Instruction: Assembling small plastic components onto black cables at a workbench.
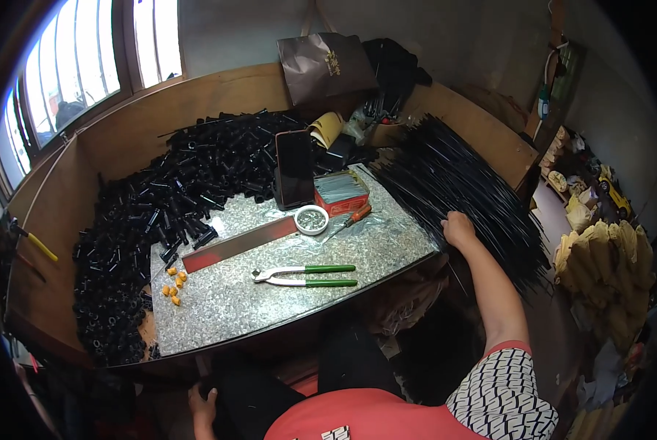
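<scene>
My right hand (458, 229) reaches out to the right, its fingers closed at the near left edge of a big heap of thin black rods (464, 172). It pinches at the rods there; how many are between the fingers is hidden. Low at the left, beside my thigh, my left hand (202, 407) is partly in shadow. Its thumb and fingers curl around something dark that I cannot make out. Green-handled end-cutting pliers (306, 276) lie on the speckled board (240, 323), apart from both hands.
Black tubular parts (196, 161) are piled at the left and back. On the board are several yellow-orange pieces (174, 282), a metal bar (240, 244), a white dish (312, 220), a screwdriver (349, 221), a red box (341, 192) and an upright phone (294, 170). Wooden side panels (226, 88) surround the table.
</scene>
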A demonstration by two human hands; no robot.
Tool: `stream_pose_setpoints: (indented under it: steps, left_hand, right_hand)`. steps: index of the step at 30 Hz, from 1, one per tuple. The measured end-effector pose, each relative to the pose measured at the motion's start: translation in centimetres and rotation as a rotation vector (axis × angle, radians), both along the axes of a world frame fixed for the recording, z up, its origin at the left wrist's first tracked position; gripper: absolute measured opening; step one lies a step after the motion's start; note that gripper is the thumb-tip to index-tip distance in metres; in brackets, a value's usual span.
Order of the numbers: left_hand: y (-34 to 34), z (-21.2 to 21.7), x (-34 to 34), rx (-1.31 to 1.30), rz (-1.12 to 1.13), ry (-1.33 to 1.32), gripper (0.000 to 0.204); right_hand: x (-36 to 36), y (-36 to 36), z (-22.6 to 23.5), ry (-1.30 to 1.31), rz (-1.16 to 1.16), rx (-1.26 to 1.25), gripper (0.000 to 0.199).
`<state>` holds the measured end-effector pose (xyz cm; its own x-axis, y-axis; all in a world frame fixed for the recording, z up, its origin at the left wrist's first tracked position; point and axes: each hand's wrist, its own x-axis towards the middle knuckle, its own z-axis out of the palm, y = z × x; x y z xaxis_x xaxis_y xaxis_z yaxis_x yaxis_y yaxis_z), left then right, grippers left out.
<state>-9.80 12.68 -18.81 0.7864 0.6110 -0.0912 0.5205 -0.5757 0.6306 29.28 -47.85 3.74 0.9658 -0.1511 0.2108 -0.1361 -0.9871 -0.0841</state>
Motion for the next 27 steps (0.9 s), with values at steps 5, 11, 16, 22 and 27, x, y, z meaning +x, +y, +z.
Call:
stream_pose_setpoints:
  steps: [5, 11, 16, 22, 27]
  left_hand:
    - [-0.2, 0.6, -0.6, -0.006, -0.016, -0.001, 0.049]
    - [-0.3, 1.8, -0.3, -0.013, -0.034, 0.002, 0.049]
    - [-1.3, 4.5, 0.5, 0.033, -0.049, 0.020, 0.049]
    - [-2.6, 8.9, 1.7, -0.025, -0.265, -0.100, 0.050]
    - [-6.7, 16.9, 3.6, -0.013, -0.298, -0.126, 0.047]
  right_hand:
    - [1.2, -1.0, 1.7, -0.037, 0.063, 0.183, 0.027]
    - [2.5, -0.2, 7.7, -0.060, 0.080, 0.727, 0.025]
    - [3.9, -0.3, 11.9, -0.122, 0.023, 0.796, 0.027]
    - [2.8, 1.8, 16.5, -0.091, 0.110, 1.002, 0.029]
    - [0.2, 5.7, 18.2, -0.118, 0.246, 1.010, 0.031]
